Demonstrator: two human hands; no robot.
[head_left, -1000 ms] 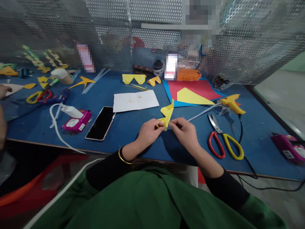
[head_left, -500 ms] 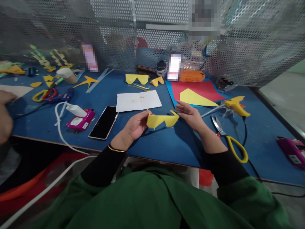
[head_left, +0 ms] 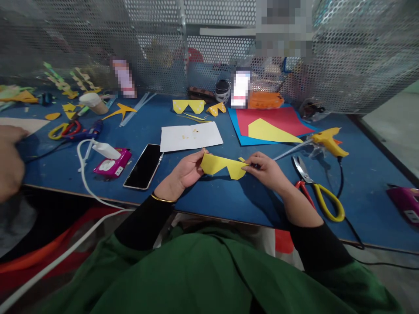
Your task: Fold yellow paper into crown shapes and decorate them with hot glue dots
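Observation:
A pair of yellow paper glasses (head_left: 220, 165), with a notch at the nose, is held over the front of the blue table. My left hand (head_left: 190, 170) grips its left end, the thumb at the top edge. The right end is pinched between the thumb and fingers of my right hand (head_left: 263, 170). A short folded yellow strip shows behind that end. Beyond my hands lies a folded white paper (head_left: 191, 137) with small yellow bits on it. Scissors (head_left: 307, 179) with red and yellow handles rest beside my right forearm.
At the back are yellow glasses (head_left: 188, 106) and smaller orange ones (head_left: 216, 109). Red, blue and yellow sheets (head_left: 271, 120) lie right of centre, near a yellow glue gun (head_left: 329, 141). Leftward are a phone (head_left: 144, 167), a purple power socket (head_left: 114, 164) and another person's hand (head_left: 9, 157).
My right hand has closed from a loose, spread pose onto the right end of the glasses. That end now tilts lower, and the folded strip behind it shows less.

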